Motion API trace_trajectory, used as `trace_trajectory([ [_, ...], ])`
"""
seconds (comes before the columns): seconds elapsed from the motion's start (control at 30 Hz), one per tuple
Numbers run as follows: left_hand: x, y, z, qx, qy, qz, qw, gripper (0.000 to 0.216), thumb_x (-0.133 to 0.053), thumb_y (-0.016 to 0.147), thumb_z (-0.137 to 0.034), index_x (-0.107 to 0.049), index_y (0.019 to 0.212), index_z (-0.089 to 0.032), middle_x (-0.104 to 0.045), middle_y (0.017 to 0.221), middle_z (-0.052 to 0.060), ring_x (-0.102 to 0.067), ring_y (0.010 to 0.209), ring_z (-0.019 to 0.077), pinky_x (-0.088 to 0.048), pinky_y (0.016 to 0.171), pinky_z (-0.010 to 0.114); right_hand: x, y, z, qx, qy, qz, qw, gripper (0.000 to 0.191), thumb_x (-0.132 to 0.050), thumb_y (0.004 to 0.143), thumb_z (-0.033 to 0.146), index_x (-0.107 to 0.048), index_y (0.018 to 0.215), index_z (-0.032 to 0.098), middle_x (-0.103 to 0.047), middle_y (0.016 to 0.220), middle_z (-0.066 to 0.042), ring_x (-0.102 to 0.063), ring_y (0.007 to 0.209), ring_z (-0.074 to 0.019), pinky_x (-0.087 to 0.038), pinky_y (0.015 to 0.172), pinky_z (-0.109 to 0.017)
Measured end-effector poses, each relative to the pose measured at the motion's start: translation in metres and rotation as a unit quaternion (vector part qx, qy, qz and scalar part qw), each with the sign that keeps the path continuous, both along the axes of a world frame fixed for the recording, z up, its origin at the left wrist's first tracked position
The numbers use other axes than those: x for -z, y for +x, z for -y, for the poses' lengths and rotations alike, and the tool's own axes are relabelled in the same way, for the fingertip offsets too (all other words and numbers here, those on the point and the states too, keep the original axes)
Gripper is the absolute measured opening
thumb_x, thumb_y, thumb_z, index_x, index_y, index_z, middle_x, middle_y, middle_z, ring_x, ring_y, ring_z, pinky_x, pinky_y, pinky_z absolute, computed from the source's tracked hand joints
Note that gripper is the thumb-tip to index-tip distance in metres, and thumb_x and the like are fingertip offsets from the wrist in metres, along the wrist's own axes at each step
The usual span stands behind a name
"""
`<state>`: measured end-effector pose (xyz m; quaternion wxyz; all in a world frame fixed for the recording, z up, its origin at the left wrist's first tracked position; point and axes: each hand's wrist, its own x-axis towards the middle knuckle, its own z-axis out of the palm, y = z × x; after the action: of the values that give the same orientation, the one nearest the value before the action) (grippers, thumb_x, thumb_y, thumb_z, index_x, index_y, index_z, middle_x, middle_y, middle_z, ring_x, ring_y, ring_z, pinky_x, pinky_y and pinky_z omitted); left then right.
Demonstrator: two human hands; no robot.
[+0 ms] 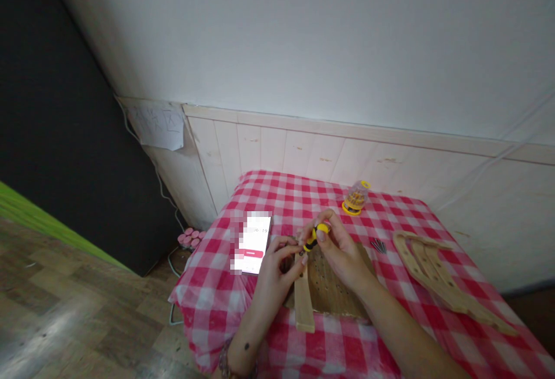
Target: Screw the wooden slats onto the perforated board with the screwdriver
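My right hand (340, 249) grips a small yellow-and-black screwdriver (310, 245) by its handle, tilted down to the left. Its tip is hidden near the far end of a narrow wooden piece (304, 304). My left hand (280, 263) is closed at that same end, thumb and fingers pinched around the spot by the tip. What lies between those fingers is too small to make out. Under the wooden piece lies a brown board (342, 286) dotted with small holes and rough along its front edge.
A lit phone (255, 240) lies left of my hands. Several dark screws or bits (378, 245) and curved wooden parts (416, 257) lie at right. A clear bit case (356, 198) stands at the back. The checked tablecloth (281, 194) reaches the panelled wall (269, 142).
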<state>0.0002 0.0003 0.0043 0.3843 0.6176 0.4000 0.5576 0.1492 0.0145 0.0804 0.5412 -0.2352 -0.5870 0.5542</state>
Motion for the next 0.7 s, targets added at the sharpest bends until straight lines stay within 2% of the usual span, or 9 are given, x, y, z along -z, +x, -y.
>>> trace_trajectory([
  [0.1, 0.0001, -0.0001, -0.0001, 0.001, 0.002, 0.000, 1.000, 0.013, -0.072, 0.091, -0.031, -0.079, 0.097, -0.022, -0.065, 0.108, 0.008, -0.066, 0.099, 0.0230, -0.055, 0.082, 0.034, 0.0013, -0.0017, 0.0006, 0.013, -0.006, -0.003, 1.000, 0.024, -0.065, 0.097, 0.051, -0.053, 0.099, 0.030, -0.058, 0.079, 0.004, -0.056, 0.074, -0.0152, -0.049, 0.076, -0.031],
  [0.17, 0.0002, 0.0000, -0.0001, 0.000, 0.002, 0.000, 1.000, 0.013, -0.072, 0.091, -0.030, -0.079, 0.098, -0.022, -0.065, 0.109, 0.008, -0.066, 0.100, 0.0234, -0.055, 0.083, 0.034, 0.0014, -0.0037, 0.0014, 0.017, -0.013, -0.004, 1.000, 0.027, -0.062, 0.098, 0.055, -0.056, 0.104, 0.030, -0.056, 0.080, 0.003, -0.053, 0.073, -0.0156, -0.049, 0.074, -0.031],
  [0.27, 0.0006, 0.0002, 0.0003, -0.002, -0.001, -0.002, 1.000, 0.013, -0.072, 0.091, -0.031, -0.079, 0.097, -0.021, -0.064, 0.109, 0.009, -0.066, 0.095, 0.0225, -0.055, 0.077, 0.033, 0.0005, -0.0070, 0.0023, -0.027, -0.041, -0.024, 0.998, 0.041, -0.049, 0.099, 0.065, -0.061, 0.113, 0.028, -0.058, 0.088, -0.001, -0.054, 0.075, -0.0182, -0.051, 0.071, -0.033],
  [0.37, 0.0011, 0.0004, 0.0008, -0.004, -0.004, -0.004, 1.000, 0.014, -0.072, 0.091, -0.033, -0.078, 0.096, -0.021, -0.064, 0.109, 0.008, -0.066, 0.090, 0.0217, -0.055, 0.073, 0.032, 0.0012, -0.0076, 0.0020, -0.054, -0.067, -0.027, 0.996, 0.047, -0.043, 0.101, 0.065, -0.064, 0.117, 0.026, -0.062, 0.093, -0.005, -0.059, 0.082, -0.0212, -0.052, 0.071, -0.035],
  [0.47, 0.0014, 0.0003, 0.0007, -0.005, -0.004, -0.006, 1.000, 0.014, -0.073, 0.091, -0.034, -0.078, 0.096, -0.022, -0.063, 0.109, 0.008, -0.066, 0.094, 0.0225, -0.055, 0.075, 0.032, 0.0037, -0.0038, 0.0010, -0.029, -0.058, 0.010, 0.998, 0.043, -0.047, 0.101, 0.062, -0.067, 0.115, 0.026, -0.064, 0.096, -0.006, -0.062, 0.088, -0.0221, -0.053, 0.073, -0.035],
  [0.6, 0.0018, 0.0004, -0.0002, -0.003, -0.002, -0.007, 1.000, 0.014, -0.073, 0.091, -0.034, -0.078, 0.094, -0.022, -0.063, 0.107, 0.007, -0.065, 0.085, 0.0202, -0.054, 0.072, 0.032, 0.0018, 0.0013, 0.0004, 0.039, 0.020, 0.089, 0.995, 0.036, -0.060, 0.096, 0.060, -0.069, 0.101, 0.026, -0.065, 0.102, -0.006, -0.063, 0.097, -0.0229, -0.051, 0.085, -0.037],
  [0.7, 0.0017, 0.0003, -0.0006, 0.002, 0.000, -0.005, 1.000, 0.013, -0.072, 0.091, -0.033, -0.078, 0.095, -0.022, -0.064, 0.107, 0.007, -0.065, 0.084, 0.0198, -0.054, 0.071, 0.032, -0.0023, 0.0010, 0.0009, 0.052, 0.041, 0.080, 0.995, 0.031, -0.064, 0.095, 0.057, -0.066, 0.096, 0.026, -0.063, 0.109, -0.005, -0.063, 0.097, -0.0202, -0.051, 0.089, -0.035],
])
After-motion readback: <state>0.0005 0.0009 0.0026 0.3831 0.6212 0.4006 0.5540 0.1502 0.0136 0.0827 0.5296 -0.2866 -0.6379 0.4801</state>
